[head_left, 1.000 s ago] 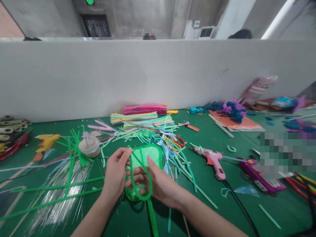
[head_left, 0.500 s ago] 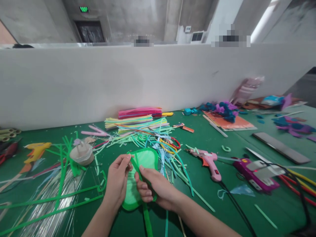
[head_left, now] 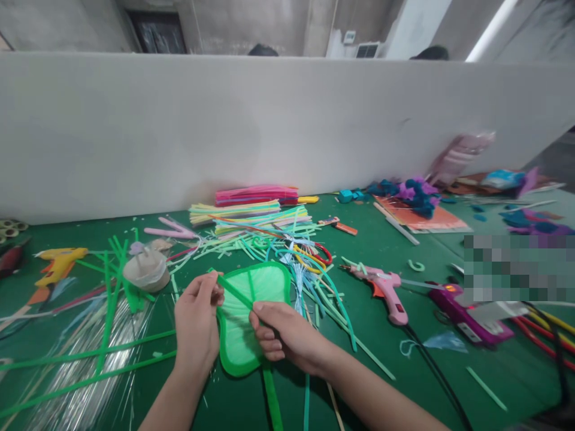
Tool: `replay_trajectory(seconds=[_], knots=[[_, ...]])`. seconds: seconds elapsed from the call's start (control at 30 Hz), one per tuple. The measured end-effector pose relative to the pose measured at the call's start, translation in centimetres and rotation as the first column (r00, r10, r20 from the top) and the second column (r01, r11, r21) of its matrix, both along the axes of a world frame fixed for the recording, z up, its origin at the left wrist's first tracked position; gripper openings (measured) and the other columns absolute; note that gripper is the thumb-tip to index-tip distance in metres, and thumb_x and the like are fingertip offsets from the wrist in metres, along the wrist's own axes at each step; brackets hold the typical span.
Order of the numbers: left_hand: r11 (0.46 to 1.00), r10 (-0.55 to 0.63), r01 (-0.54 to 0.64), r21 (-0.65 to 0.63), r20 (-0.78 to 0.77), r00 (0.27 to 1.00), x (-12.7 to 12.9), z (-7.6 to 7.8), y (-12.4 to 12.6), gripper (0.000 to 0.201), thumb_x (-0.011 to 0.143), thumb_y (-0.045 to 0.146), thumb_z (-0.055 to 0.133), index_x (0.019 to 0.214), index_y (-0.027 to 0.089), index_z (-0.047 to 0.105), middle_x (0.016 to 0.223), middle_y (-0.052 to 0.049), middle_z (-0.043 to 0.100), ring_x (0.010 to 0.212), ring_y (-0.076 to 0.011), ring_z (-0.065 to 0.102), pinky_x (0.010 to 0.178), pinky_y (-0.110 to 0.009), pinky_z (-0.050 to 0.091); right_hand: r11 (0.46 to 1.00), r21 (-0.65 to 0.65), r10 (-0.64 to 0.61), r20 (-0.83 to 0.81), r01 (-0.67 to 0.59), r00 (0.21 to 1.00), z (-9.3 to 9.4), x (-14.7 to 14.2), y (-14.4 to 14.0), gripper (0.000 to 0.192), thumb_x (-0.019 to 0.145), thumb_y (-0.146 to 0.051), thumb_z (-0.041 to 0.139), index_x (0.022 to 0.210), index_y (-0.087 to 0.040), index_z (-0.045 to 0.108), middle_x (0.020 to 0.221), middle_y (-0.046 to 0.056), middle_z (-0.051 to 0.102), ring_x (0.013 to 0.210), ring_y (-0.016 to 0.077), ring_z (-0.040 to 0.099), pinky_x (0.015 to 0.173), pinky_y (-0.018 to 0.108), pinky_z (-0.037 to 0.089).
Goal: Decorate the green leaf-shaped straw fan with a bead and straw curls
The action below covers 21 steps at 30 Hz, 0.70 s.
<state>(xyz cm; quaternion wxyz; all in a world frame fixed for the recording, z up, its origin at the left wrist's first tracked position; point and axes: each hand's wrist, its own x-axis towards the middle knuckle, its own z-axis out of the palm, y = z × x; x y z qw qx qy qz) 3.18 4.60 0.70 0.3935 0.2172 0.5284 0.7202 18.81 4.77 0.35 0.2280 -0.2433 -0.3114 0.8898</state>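
Leaf shape [head_left: 249, 323]: green, flat, on the green table [head_left: 404, 371] just in front of the person, between both hands; darker green border runs round the whole visible edge.
Head view, strip: thin green strip [head_left: 233, 291] stretched slantwise across the upper part of the leaf shape, from one hand to the other.
Head view, left hand [head_left: 196, 323]: thumb and fingers pinched together on the upper left end of the strip, at the leaf's left edge.
Head view, right hand [head_left: 287, 335]: fingers curled, thumb and forefinger pinching the strip's lower end over the middle of the leaf; other fingers rest on the leaf.
Stem: green stalk [head_left: 273, 398] runs down from the leaf's bottom toward the camera.
Progress, as judged: body, border and stalk look finished; the slanting strip is held rather than fixed, so it appears not yet fastened down.
Nearby: pink glue gun [head_left: 386, 290] right of the leaf, apart from it; yellow glue gun [head_left: 56, 266] far left; stacked coloured strips [head_left: 251, 209] behind; loose green strips [head_left: 103, 353] at left.
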Motion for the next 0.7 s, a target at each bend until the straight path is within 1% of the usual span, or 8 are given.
replay_trajectory(seconds=[0.27,0.4,0.47,0.53,0.57,0.6,0.63,0.7], knots=[[0.996,0.086,-0.086,-0.007,-0.007,0.996,-0.1,0.0,0.1,0.022,0.065,0.034,0.078,0.073,0.016,0.068,0.063,0.005,0.057,0.058,-0.0074,0.048,0.052,-0.019,0.036,0.982,0.185,-0.067,0.117,0.045,0.991,-0.6,-0.2,-0.3,0.047,0.078,-0.060,0.066,0.071,-0.018,0.047,0.055,-0.011,0.031,0.043,0.0025,0.025,0.040,0.017,0.019],[0.992,0.125,-0.125,0.004,0.001,0.992,-0.6,0.4,0.3,0.021,0.066,0.033,0.077,0.074,0.017,0.068,0.062,0.006,0.055,0.058,-0.0071,0.048,0.053,-0.018,0.037,0.970,0.243,-0.028,0.143,-0.008,0.989,-0.7,-0.1,-0.6,0.048,0.080,-0.064,0.061,0.071,-0.019,0.045,0.054,-0.011,0.031,0.043,0.0037,0.029,0.040,0.017,0.024],[0.990,0.139,-0.139,0.011,0.003,0.990,-0.9,0.5,0.3,0.021,0.067,0.033,0.077,0.075,0.016,0.068,0.061,0.006,0.054,0.058,-0.0072,0.048,0.052,-0.018,0.037,0.934,0.353,-0.026,0.216,-0.053,0.976,-0.5,0.2,-0.5,0.049,0.086,-0.065,0.051,0.074,-0.018,0.049,0.054,-0.009,0.036,0.042,0.0047,0.034,0.041,0.018,0.029],[0.989,0.146,-0.146,0.018,0.007,0.989,-1.1,0.6,0.3,0.021,0.067,0.033,0.077,0.075,0.016,0.068,0.060,0.006,0.054,0.057,-0.0072,0.048,0.051,-0.018,0.037,0.843,0.538,-0.161,0.307,-0.031,0.938,-0.3,0.6,-0.3,0.046,0.090,-0.061,0.048,0.090,-0.016,0.057,0.065,-0.004,0.051,0.048,0.0070,0.045,0.045,0.020,0.037],[0.989,0.146,-0.146,0.022,0.010,0.989,-1.1,0.6,0.3,0.021,0.067,0.033,0.077,0.075,0.016,0.068,0.060,0.006,0.054,0.057,-0.0071,0.048,0.051,-0.018,0.037,0.764,0.645,-0.280,0.326,0.004,0.903,-0.2,0.7,-0.3,0.044,0.090,-0.058,0.052,0.103,-0.017,0.059,0.079,0.001,0.059,0.056,0.0090,0.053,0.050,0.022,0.042],[0.990,0.142,-0.142,0.025,0.015,0.990,-1.1,0.6,0.2,0.021,0.067,0.033,0.077,0.075,0.016,0.068,0.060,0.006,0.054,0.057,-0.0069,0.048,0.052,-0.018,0.037,0.664,0.747,-0.402,0.320,0.032,0.858,-0.2,0.9,-0.2,0.048,0.087,-0.055,0.059,0.118,-0.018,0.056,0.095,0.005,0.063,0.065,0.0113,0.058,0.057,0.024,0.047],[0.990,0.136,-0.137,0.028,0.022,0.990,-1.1,0.5,0.2,0.021,0.066,0.033,0.077,0.075,0.016,0.067,0.060,0.006,0.054,0.057,-0.0068,0.048,0.052,-0.018,0.037,0.550,0.834,-0.507,0.294,0.042,0.811,-0.2,1.0,-0.2,0.059,0.082,-0.052,0.067,0.130,-0.021,0.050,0.109,0.008,0.062,0.074,0.0137,0.061,0.064,0.027,0.051],[0.992,0.124,-0.125,0.031,0.035,0.992,-0.9,0.4,0.1,0.022,0.066,0.033,0.078,0.075,0.016,0.067,0.061,0.006,0.054,0.057,-0.0066,0.047,0.053,-0.018,0.038,0.329,0.944,-0.624,0.228,-0.014,0.747,-0.7,1.0,-0.4,0.078,0.075,-0.049,0.076,0.141,-0.023,0.042,0.118,0.011,0.061,0.086,0.0185,0.062,0.077,0.033,0.053]])
